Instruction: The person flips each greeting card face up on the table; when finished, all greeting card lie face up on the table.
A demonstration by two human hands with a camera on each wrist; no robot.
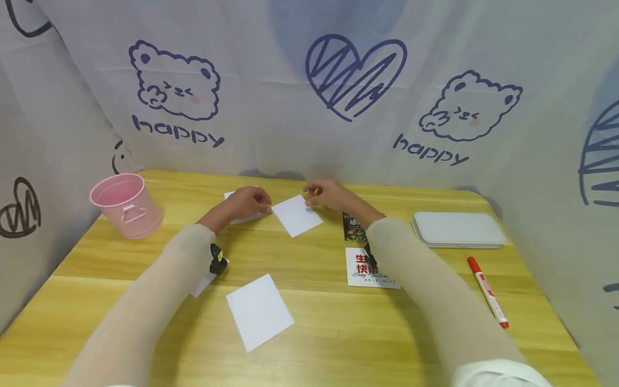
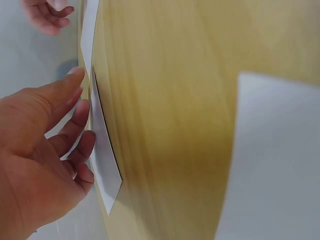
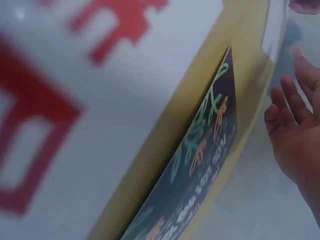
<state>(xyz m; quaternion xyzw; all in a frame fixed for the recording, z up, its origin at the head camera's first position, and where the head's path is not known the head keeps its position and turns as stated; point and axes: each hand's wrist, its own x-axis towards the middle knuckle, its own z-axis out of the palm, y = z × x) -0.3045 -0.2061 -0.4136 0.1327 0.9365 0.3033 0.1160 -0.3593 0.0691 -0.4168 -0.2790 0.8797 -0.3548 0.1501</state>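
A white square card lies at the back middle of the table, one corner toward the front. My left hand is at its left corner, fingers loosely bent and fingertips close to the edge. Partly hidden under that hand is another white card; the left wrist view shows this card right beside the fingers. My right hand hovers by the middle card's right edge, thumb tip overlapping it. In the right wrist view the right hand has its fingers loosely curved, with nothing between them.
Nearer the front lies a white card; another is partly under the left sleeve. A dark flowered card and a red-lettered birthday card lie by the right forearm. Around them are a pink bucket, white case and red marker.
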